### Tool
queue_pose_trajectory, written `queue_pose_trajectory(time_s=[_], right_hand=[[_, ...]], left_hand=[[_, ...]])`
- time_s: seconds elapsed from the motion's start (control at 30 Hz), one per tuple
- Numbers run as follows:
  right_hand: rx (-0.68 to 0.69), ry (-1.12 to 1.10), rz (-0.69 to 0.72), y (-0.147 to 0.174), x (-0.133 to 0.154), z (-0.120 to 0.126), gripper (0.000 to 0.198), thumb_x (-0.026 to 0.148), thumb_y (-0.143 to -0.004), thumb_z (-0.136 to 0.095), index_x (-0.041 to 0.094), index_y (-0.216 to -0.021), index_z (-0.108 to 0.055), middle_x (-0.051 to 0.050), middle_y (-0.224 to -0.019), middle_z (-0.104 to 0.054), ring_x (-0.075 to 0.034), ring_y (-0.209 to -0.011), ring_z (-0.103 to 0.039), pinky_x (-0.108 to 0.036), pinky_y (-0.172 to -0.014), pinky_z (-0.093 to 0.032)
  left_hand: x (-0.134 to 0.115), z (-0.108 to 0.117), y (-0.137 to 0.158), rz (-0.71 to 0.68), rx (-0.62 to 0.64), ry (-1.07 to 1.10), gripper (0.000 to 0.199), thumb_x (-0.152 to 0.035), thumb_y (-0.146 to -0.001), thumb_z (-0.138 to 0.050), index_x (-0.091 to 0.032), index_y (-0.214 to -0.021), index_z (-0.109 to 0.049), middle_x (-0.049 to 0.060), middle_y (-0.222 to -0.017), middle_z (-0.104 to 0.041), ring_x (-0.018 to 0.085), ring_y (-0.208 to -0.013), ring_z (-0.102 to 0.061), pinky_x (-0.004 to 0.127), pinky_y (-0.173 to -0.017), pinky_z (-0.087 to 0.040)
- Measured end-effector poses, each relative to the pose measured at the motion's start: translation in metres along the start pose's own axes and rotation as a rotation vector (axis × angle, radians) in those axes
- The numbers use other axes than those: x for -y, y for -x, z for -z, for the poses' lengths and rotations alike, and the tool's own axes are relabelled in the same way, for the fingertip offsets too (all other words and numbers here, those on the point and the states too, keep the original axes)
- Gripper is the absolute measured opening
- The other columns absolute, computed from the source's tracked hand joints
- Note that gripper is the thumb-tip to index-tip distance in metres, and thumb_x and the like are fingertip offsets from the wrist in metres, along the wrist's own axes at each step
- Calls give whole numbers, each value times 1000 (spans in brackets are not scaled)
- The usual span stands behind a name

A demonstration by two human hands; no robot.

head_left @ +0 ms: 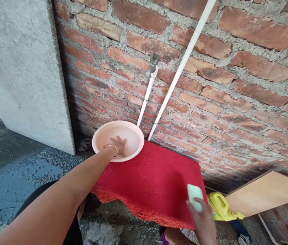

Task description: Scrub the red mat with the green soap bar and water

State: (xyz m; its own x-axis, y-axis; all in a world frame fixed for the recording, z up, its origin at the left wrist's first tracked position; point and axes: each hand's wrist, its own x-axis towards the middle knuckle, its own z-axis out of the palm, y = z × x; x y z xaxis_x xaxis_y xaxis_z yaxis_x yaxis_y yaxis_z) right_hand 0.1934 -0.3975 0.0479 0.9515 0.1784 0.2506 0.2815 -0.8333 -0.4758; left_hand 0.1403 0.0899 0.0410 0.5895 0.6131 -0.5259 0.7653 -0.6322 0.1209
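My left hand (118, 146), with a gold bangle at the wrist, reaches into a pale pink plastic basin (140, 144). Its fingers are spread low inside the basin, which seems to hold cloudy water. The basin rests at the back left of a table covered with a red cloth (154, 177). Over the cloth's front right part, my right hand (202, 217) grips a pale green rounded block (195, 196). Whether the block is a bar of soap or a sponge, I cannot tell.
A tap (152, 66) on a white pipe juts from the brick wall (248, 98) behind the basin. A grey slab (29, 71) stands at left, by wet floor (39, 180). A yellow jug (220, 206) and a wooden board (269, 194) are at right.
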Motion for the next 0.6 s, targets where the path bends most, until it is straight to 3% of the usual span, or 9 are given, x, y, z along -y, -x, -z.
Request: queue_pose_trajectory(time_s=[0.07, 0.17, 0.23, 0.3, 0.37, 0.43, 0.5, 0.6], right_hand=[[98, -90, 90, 21, 52, -39, 35, 58, -73, -66, 31, -95, -71, -5, -99, -67, -26, -89, -66, -38, -80, -56], [318, -282, 301, 61, 132, -93, 23, 39, -78, -68, 30, -99, -70, -5, -109, -64, -23, -96, -65, -34, -85, -55], [383, -268, 381, 85, 172, -115, 25, 28, -73, -73, 30, -97, -70, -5, -110, -63, -24, -100, -65, -36, -87, -54], [403, -226, 419, 97, 190, -124, 30, 21, -69, -76, 30, -97, -69, -5, -111, -63, -26, -102, -64, -39, -90, -54], [394, -214, 414, 96, 184, -124, 31, 22, -69, -77, 30, -98, -70, -5, -112, -63, -26, -103, -64, -41, -91, -53], [365, -242, 358, 85, 156, -117, 25, 31, -74, -74, 30, -98, -71, -6, -111, -63, -26, -101, -64, -40, -90, -54], [315, -266, 260, 67, 112, -102, 27, 46, -79, -67, 30, -99, -71, -6, -110, -64, -25, -97, -66, -38, -85, -56], [189, -186, 82, 37, 30, -61, 46, 68, -76, -59, 30, -99, -71, -7, -104, -66, -27, -94, -67, -41, -87, -56]], left_hand=[[0, 1, 2, 0, -2, 8, 129, -33, -59, -89, -37, -161, -9, 13, -169, 10, 59, -146, 6, 85, -104, -20], [0, 2, 3, 0, -2, 17, 132, -32, -58, -90, -37, -161, -9, 13, -169, 9, 59, -146, 6, 84, -104, -19], [1, 1, 2, -2, 4, 7, 133, -33, -57, -90, -38, -161, -8, 13, -169, 10, 60, -146, 6, 85, -104, -19], [1, 0, -1, -5, 3, 8, 134, -35, -56, -90, -39, -161, -8, 12, -169, 11, 60, -146, 6, 86, -103, -19], [2, -1, -3, -4, -8, 23, 136, -36, -53, -91, -39, -161, -9, 12, -169, 11, 61, -145, 7, 87, -102, -19], [1, -2, -4, -2, -8, 33, 138, -38, -51, -92, -39, -161, -9, 12, -169, 11, 62, -144, 8, 88, -101, -19], [0, -1, -2, 1, 8, 25, 136, -40, -53, -92, -39, -161, -9, 12, -169, 12, 62, -145, 9, 88, -100, -21], [0, 2, 5, -2, 17, -11, 129, -42, -59, -88, -41, -160, -8, 12, -169, 12, 61, -145, 8, 89, -96, -26]])
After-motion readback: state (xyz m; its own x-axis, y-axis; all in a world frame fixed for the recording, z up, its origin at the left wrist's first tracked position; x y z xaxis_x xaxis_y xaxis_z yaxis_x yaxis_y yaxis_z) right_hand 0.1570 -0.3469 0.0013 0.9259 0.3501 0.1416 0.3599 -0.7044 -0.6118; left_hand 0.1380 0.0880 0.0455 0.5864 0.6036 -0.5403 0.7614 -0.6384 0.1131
